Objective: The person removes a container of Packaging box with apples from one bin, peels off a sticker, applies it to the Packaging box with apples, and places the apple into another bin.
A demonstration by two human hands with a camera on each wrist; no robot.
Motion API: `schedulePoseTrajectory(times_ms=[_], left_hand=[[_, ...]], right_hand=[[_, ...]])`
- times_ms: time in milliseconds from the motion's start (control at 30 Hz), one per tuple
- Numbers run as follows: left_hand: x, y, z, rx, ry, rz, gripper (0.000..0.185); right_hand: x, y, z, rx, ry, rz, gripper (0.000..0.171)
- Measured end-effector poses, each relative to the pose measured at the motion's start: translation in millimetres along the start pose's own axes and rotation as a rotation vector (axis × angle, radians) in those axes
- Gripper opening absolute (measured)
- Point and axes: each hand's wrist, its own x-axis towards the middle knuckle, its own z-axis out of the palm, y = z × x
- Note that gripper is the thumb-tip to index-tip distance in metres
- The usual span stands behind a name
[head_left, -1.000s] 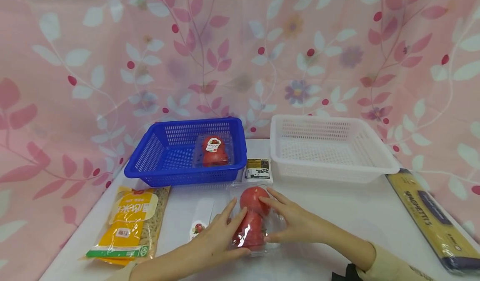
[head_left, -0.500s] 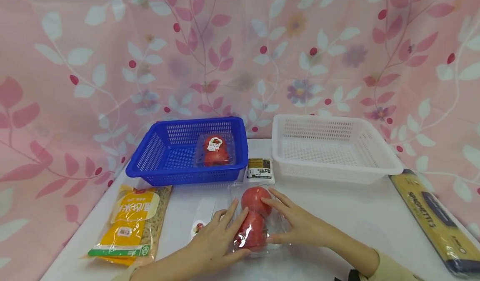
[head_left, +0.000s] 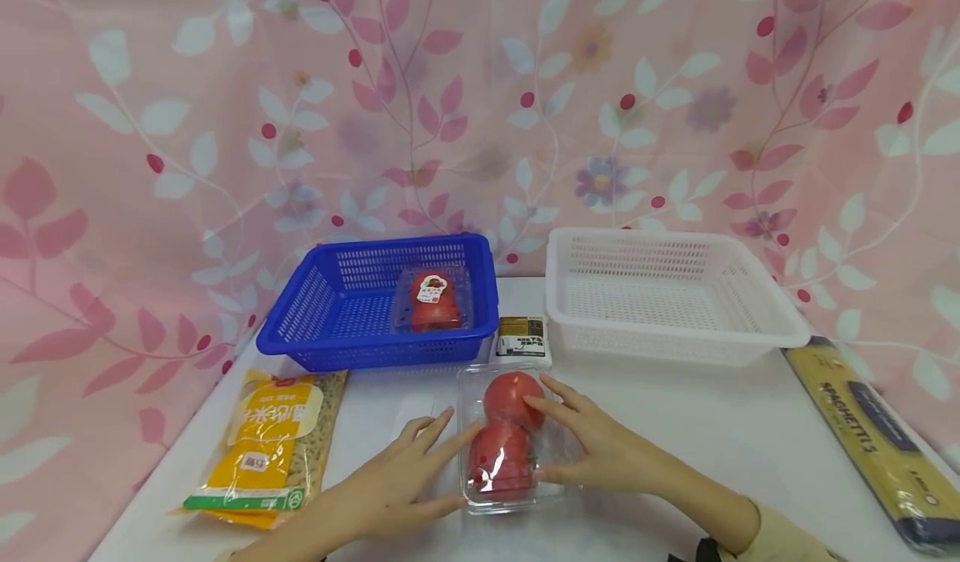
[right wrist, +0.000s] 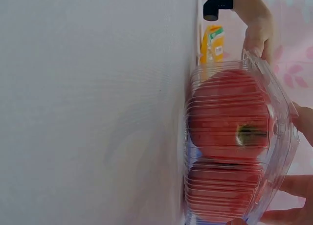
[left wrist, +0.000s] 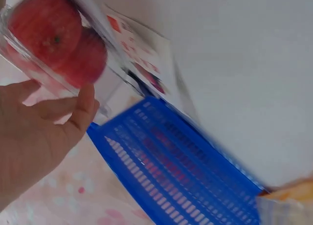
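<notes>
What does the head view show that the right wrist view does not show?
Only the head view shows the white basket, the blue basket with a tomato pack in it, the spaghetti and the table as a whole. Only the right wrist view shows the tomato's stem end up close through the ribbed plastic. Both show the clear tomato box, the yellow bag, the left hand and the right hand at the box.
</notes>
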Motion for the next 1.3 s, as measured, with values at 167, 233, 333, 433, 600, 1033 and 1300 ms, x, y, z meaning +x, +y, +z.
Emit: schedulePoseTrajectory(times_ms=[167, 233, 333, 433, 600, 1033, 1300], left_hand=[[-2.7, -18.1, -10.7, -0.059, -0.017, -0.051, 0.061], [-2.0, -24.5, -15.7, -0.015, 0.015, -0.082, 0.055], [-0.4, -33.0, -19.7, 0.044, 0.042, -0.132, 0.049], [2.0, -39.8, -18.6, 0.029, 0.007, -0.19, 0.053], [4.3, -49.8, -10.5, -0.059, -0.114, -0.252, 0.071], [1.9, -44.9, 2.8, -0.031, -0.166, -0.161, 0.072], [0.7, -26.8, 4.1, 0.094, -0.096, -0.104, 0.049]], right_hand=[[-2, -1, -2, 0.005, 0.008, 0.033, 0.064], [-3, -2, -4, 0.016, 0.005, 0.046, 0.06], [-4, -2, -5, 0.029, -0.007, 0.047, 0.057], [-4, -1, -5, 0.031, -0.013, 0.043, 0.056], [-4, 1, -5, 0.021, -0.006, 0.024, 0.054], [-6, 2, -5, 0.024, -0.005, 0.013, 0.054], [-6, 2, -5, 0.021, -0.005, 0.006, 0.054]])
